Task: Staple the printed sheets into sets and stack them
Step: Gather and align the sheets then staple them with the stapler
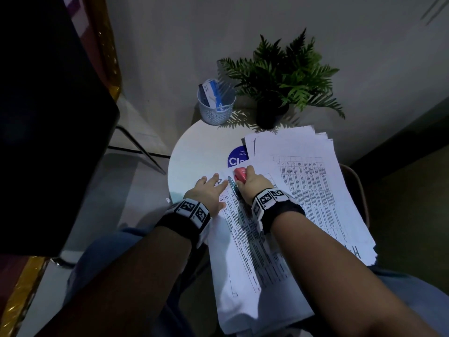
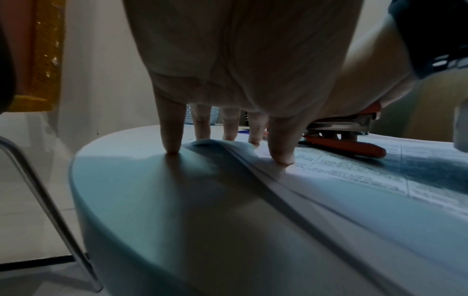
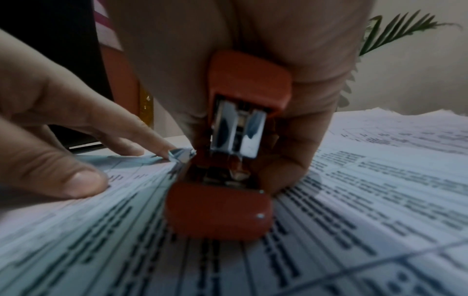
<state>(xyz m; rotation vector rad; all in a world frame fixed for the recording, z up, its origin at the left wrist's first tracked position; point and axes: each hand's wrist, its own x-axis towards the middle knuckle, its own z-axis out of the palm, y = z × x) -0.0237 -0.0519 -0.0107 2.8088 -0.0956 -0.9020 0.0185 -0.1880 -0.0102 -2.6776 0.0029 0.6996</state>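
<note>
A: Where was the stapler (image 1: pixel 240 174)?

B: In the right hand (image 1: pixel 252 184), fingers wrapped round its red body, over the far corner of the near set of printed sheets (image 1: pixel 245 251). Right wrist view showed its rear end sitting on the printed page, chrome magazine visible. Mouth end was hidden behind the hand in all 3 views, so couldn't tell if the paper corner was between the jaws.

A: Left hand (image 1: pixel 209 192)?

B: Flat and spread, fingertips (image 2: pixel 282 158) pressing the sheets just left of the stapler. Little finger landed on the bare round table (image 1: pixel 194 152).

A: Rest of the paper?

B: A second, messier stack (image 1: pixel 315 181) to the right, overhanging the table edge. Print too blurred to read. It covered part of a blue sticker (image 1: pixel 237 158).

A: Anything else?

B: Mesh cup (image 1: pixel 215 107) and fern pot (image 1: pixel 272 110) at the far edge. Scene dim, left side blocked by a dark shape.
</note>
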